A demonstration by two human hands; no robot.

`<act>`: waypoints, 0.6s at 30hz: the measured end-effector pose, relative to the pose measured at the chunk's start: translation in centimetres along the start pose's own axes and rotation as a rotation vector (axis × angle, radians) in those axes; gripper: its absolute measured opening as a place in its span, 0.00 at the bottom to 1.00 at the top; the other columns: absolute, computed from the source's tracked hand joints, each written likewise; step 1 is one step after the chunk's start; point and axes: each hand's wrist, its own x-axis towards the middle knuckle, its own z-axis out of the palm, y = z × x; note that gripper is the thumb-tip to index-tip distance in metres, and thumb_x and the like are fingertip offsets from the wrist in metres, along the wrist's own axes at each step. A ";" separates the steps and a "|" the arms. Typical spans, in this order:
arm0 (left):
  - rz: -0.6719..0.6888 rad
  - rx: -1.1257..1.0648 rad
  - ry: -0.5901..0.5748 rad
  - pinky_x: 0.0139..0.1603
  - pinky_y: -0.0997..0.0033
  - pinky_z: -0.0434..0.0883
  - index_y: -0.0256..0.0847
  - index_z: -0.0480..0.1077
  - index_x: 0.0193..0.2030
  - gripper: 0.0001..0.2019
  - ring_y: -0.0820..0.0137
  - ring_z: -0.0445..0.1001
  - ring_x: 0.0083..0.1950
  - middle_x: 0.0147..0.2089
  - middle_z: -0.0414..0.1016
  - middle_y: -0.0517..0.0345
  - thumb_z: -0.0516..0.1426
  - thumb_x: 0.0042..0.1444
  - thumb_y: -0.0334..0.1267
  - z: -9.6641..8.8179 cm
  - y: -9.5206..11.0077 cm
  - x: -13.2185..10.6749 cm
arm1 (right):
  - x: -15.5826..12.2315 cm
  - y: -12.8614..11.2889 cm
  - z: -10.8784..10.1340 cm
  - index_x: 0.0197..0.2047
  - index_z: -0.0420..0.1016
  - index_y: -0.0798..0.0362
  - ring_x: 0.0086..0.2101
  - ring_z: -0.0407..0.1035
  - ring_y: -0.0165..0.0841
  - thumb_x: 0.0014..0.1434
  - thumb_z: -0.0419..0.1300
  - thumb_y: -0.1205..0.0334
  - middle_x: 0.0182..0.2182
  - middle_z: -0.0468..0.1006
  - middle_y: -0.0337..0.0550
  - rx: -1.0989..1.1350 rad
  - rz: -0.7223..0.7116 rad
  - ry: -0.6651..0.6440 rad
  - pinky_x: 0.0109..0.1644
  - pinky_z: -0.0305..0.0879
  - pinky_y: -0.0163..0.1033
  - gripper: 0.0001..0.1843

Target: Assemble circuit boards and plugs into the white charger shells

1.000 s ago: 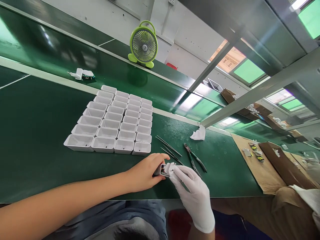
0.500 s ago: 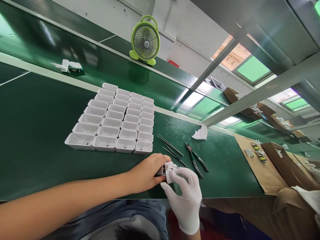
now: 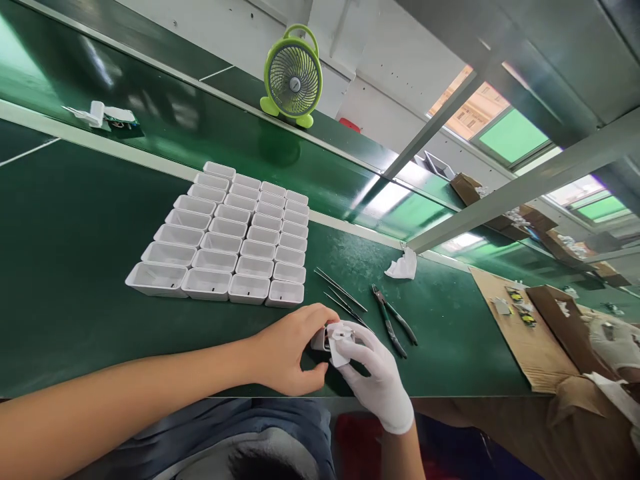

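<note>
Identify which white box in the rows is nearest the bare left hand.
The white box at the right end of the row closest to the person; all others in the rows sit farther from the left hand.

White boxes [image 3: 219, 243] stand in four columns — four in the nearest row, the full total too crowded to count surely. Two tweezers [image 3: 356, 303], one pair of pliers [image 3: 383, 305], one fan [image 3: 293, 77], one crumpled white scrap [image 3: 403, 265] — and one held case [image 3: 319, 341].

Workshop, green workbench [image 3: 75, 267], pliers [image 3: 384, 308], tweezers [image 3: 342, 290]
</note>
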 end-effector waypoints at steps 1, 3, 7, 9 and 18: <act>-0.015 -0.007 0.003 0.48 0.62 0.74 0.41 0.64 0.55 0.22 0.64 0.71 0.45 0.49 0.70 0.51 0.56 0.51 0.31 -0.1 0.0 -0.1 | 0.2 0.2 0.2 0.56 0.68 0.45 0.53 0.74 0.35 0.62 0.62 0.75 0.55 0.76 0.49 -0.018 -0.019 0.014 0.53 0.77 0.44 0.23; -0.048 -0.024 0.036 0.50 0.60 0.74 0.41 0.64 0.55 0.19 0.64 0.71 0.46 0.49 0.71 0.51 0.53 0.55 0.32 -0.3 -0.1 -0.2 | 0.4 0.4 0.5 0.54 0.69 0.45 0.49 0.76 0.34 0.61 0.62 0.75 0.51 0.78 0.48 -0.077 -0.049 0.038 0.50 0.78 0.42 0.21; -0.065 -0.053 0.089 0.50 0.60 0.74 0.42 0.63 0.56 0.16 0.65 0.72 0.47 0.50 0.72 0.52 0.51 0.61 0.33 -0.4 -0.6 -0.2 | -0.3 -0.5 0.8 0.54 0.72 0.44 0.42 0.77 0.33 0.59 0.60 0.77 0.47 0.78 0.46 -0.117 0.003 0.146 0.41 0.78 0.38 0.24; -0.060 -0.066 0.075 0.49 0.61 0.74 0.42 0.64 0.55 0.15 0.65 0.72 0.46 0.50 0.72 0.52 0.51 0.62 0.33 -0.4 -0.7 -0.2 | -0.8 -1.2 0.9 0.58 0.71 0.44 0.40 0.77 0.33 0.61 0.58 0.77 0.46 0.78 0.46 -0.090 0.063 0.218 0.39 0.77 0.36 0.26; -0.058 -0.092 0.077 0.47 0.64 0.74 0.40 0.65 0.54 0.13 0.67 0.73 0.44 0.48 0.72 0.53 0.50 0.64 0.33 -0.7 -0.5 -0.2 | -1.9 -2.2 0.4 0.52 0.74 0.45 0.46 0.77 0.37 0.58 0.60 0.79 0.48 0.77 0.48 -0.103 0.139 0.259 0.45 0.79 0.41 0.24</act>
